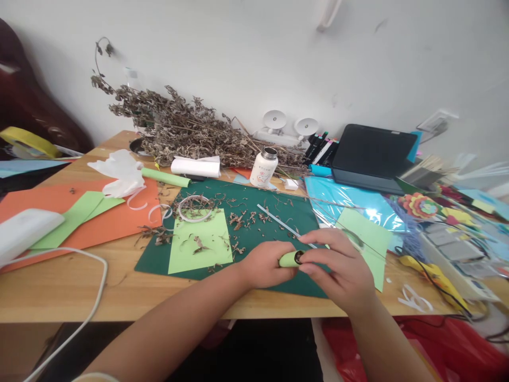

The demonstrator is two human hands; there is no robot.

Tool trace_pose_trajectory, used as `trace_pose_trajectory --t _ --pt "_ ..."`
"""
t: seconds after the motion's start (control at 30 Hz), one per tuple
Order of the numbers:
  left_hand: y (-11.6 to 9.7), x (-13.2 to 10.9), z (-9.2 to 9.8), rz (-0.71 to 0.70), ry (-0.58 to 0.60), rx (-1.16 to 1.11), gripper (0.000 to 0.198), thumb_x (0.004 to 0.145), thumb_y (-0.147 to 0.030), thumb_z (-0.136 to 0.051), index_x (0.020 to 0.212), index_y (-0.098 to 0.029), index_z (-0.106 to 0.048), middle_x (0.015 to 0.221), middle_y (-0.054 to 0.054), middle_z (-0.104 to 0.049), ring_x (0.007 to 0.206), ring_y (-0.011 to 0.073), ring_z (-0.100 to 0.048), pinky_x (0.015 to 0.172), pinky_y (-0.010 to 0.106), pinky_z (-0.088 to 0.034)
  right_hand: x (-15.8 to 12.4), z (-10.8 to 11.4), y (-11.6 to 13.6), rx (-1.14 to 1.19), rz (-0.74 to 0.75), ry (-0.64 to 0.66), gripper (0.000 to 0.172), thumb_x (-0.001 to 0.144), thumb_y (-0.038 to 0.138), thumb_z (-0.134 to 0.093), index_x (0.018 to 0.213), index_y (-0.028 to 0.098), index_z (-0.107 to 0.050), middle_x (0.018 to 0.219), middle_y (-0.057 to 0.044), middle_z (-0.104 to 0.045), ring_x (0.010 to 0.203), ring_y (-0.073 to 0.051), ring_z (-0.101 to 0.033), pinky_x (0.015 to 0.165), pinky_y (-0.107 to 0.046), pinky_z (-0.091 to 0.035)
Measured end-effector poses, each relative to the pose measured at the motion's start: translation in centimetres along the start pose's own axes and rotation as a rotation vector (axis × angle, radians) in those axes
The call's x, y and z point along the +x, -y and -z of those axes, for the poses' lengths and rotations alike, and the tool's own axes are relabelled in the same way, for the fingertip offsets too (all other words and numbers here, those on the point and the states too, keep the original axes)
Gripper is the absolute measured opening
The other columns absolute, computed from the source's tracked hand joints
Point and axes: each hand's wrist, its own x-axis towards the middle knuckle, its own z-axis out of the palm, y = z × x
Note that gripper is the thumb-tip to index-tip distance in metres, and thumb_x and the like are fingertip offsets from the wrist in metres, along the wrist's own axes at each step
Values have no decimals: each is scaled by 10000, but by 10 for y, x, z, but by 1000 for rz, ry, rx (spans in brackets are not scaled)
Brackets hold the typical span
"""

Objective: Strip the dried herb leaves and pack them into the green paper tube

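Note:
My left hand (266, 264) is wrapped around a rolled tube of light green paper (289, 259), held just above the dark green mat (254, 239). My right hand (342, 270) pinches the open end of the same tube with thumb and fingers. A thin white strip (278, 222) lies on the mat just behind my hands. A light green square sheet (200, 241) with dried bits on it lies to the left of them.
A bundle of dried branches (186, 127) lies along the wall. A white bottle (264, 167), a white paper roll (195, 167), a tape ring (194, 208), orange paper (79, 212), a black tablet (374, 156), markers, blue paper and paper flowers (419, 204) crowd the wooden table (119, 297). A white cable (91, 297) hangs at the left.

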Motion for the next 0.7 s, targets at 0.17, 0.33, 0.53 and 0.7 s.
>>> trace_pose_trajectory --t 0.17,0.33,0.53,0.7 --pt "1 -1 0 -1 -33 -32 125 704 -244 -475 625 -157 -434 589 -27 -455 561 85 -418 525 175 -329 -3 5 -3 -12 35 134 128 738 215 -450 815 203 -552 1026 -79 -517 899 -215 -468 788 -419 -369" --pt "1 0 1 33 -50 -40 140 719 -255 -461 623 -157 -434 573 -28 -443 551 84 -416 515 179 -326 -1 15 -4 -58 -20 327 172 739 241 -456 888 229 -542 1178 -63 -452 1008 -241 -420 852 -454 -325" --pt "-6 -1 3 44 -54 -52 148 732 -278 -460 643 -159 -457 604 -18 -472 574 88 -432 543 188 -342 -7 19 -7 61 -94 121 217 746 182 -400 937 213 -499 1122 -93 -461 1003 -227 -444 808 -415 -378" --pt "-6 -1 2 38 -44 -30 134 722 -266 -463 638 -162 -459 594 -17 -474 572 92 -431 541 193 -344 -7 21 -5 -81 9 147 196 694 199 -463 879 221 -522 1112 -78 -481 975 -244 -462 823 -444 -359"
